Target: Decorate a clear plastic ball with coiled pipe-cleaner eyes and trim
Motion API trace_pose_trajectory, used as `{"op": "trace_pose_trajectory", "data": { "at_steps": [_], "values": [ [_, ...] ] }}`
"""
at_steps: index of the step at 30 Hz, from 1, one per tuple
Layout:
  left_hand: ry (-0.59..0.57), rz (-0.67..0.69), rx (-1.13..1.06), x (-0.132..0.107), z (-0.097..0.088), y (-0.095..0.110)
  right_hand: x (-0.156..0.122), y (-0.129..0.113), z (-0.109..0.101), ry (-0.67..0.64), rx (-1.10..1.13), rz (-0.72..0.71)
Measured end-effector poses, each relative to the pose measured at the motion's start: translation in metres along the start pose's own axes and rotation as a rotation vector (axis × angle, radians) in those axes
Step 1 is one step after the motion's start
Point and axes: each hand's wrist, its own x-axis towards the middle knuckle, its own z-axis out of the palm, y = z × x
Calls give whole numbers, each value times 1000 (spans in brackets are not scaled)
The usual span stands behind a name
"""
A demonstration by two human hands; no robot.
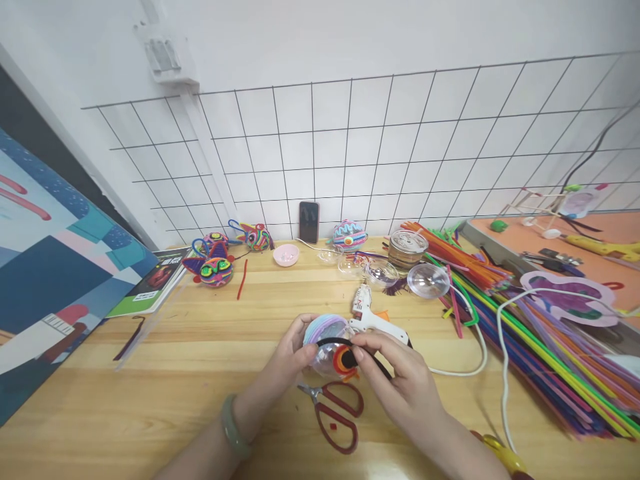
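Both hands meet over the wooden table (pixel 200 373) near its front edge. My left hand (pixel 285 363) cups a clear plastic ball (pixel 327 343) wrapped in pastel pipe cleaners, with a red and orange spiral on its side. My right hand (pixel 395 373) pinches a black pipe cleaner (pixel 373 357) lying across the ball. Red-handled scissors (pixel 336 410) lie just below the hands. A white glue gun (pixel 370 317) rests right behind the ball, its white cord (pixel 475 347) looping to the right.
A big sheaf of coloured pipe cleaners (pixel 525 327) fills the right side. Clear half-shells (pixel 427 280), a tin (pixel 407 248), a pink bowl (pixel 286 255), finished decorated balls (pixel 216 267) and a phone (pixel 309 221) stand along the wire grid. A book (pixel 155 287) and poster (pixel 45 280) lie left.
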Motion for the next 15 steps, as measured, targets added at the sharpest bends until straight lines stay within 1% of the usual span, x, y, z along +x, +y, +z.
{"op": "trace_pose_trajectory", "data": {
  "at_steps": [4, 7, 11, 15],
  "values": [
    [10, 17, -34, 0, 0, -2, 0, -2, 1, 0, 7, -63],
    [15, 31, -44, 0, -1, -4, 0, -2, 2, -13, 20, -76],
    [16, 28, -56, 1, -2, -5, 0, -2, 1, -12, 45, -63],
    [0, -5, -87, 0, -3, -5, 1, -3, -2, -3, 88, -9]
  ]
}}
